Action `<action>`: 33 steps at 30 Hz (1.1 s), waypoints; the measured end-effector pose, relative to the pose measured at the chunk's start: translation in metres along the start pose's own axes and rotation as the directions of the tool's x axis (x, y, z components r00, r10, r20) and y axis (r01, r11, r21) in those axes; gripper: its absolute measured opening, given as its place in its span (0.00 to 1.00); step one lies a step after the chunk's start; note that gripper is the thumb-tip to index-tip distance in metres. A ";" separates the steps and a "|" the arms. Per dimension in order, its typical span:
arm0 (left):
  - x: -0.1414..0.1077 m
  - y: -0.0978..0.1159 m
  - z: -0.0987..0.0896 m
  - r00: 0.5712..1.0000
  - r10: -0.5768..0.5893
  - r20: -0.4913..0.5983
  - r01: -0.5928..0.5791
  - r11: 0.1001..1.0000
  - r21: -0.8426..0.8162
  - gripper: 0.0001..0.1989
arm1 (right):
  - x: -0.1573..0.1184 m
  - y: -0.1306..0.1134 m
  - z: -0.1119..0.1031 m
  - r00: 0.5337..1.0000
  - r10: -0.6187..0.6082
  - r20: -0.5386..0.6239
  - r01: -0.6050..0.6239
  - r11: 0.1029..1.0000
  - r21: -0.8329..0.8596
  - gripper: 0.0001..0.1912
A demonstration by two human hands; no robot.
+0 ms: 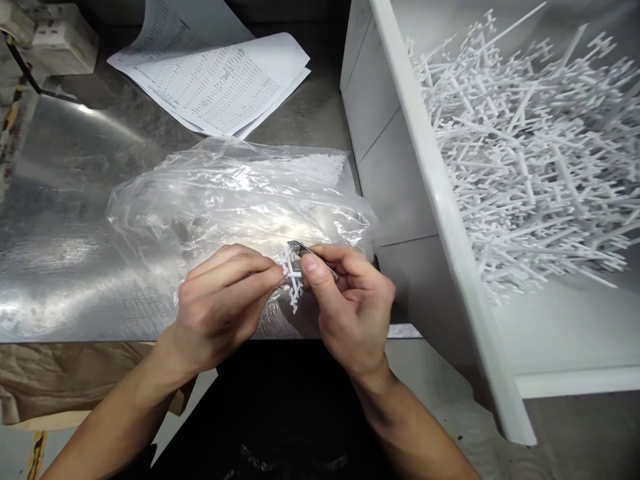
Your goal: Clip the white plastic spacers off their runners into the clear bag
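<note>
White plastic sprue piece (295, 293) is up between the two hands, just over the near side of the metal bench (60, 227). Long axis runs roughly fore-aft, far end at the clipper nose, near end hanging free toward the worker's body. Left hand (225, 293) has it pinched from the left, thumb and fingertips together, back of hand up, wrist angled in. Right hand (353, 303) is curled around a small metal clipper (320, 260), thumb on top, nose pointing up-left at the sprue's far end. Both hands about equally close. Can't tell if the clipper jaws are closed or actually touching plastic. Clear plastic bag (200, 200) lies just beyond the hands, printed sheets (215, 83) behind it. White bin (443, 207) full of sprue runners (540, 153) stands to the right.
</note>
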State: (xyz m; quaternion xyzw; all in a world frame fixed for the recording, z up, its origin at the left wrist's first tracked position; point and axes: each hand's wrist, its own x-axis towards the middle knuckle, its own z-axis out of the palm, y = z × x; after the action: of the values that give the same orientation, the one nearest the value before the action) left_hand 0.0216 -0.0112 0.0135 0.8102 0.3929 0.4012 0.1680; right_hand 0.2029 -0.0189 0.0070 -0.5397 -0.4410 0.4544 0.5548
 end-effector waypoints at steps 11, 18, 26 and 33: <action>0.002 -0.008 0.009 0.998 -0.048 -0.048 0.047 0.999 -0.022 0.10 | -0.002 -0.007 -0.006 0.997 0.026 0.079 -0.035 0.993 0.115 0.04; -0.001 -0.012 0.011 0.997 0.044 -0.057 -0.043 0.999 0.010 0.11 | -0.006 -0.005 -0.007 0.997 -0.014 0.076 0.006 0.995 0.095 0.04; -0.003 -0.013 0.014 0.995 0.072 -0.074 -0.072 0.997 0.005 0.11 | -0.007 -0.003 -0.007 0.997 -0.031 0.076 0.022 0.993 0.117 0.05; -0.002 -0.013 0.015 0.993 0.112 -0.048 -0.108 0.991 0.083 0.11 | -0.008 -0.001 -0.006 0.996 -0.063 0.071 0.056 0.995 0.088 0.05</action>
State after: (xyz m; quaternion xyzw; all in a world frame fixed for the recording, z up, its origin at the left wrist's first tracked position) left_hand 0.0260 -0.0040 -0.0044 0.8261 0.3676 0.4147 0.1024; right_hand 0.2074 -0.0279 0.0077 -0.4849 -0.4572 0.4757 0.5741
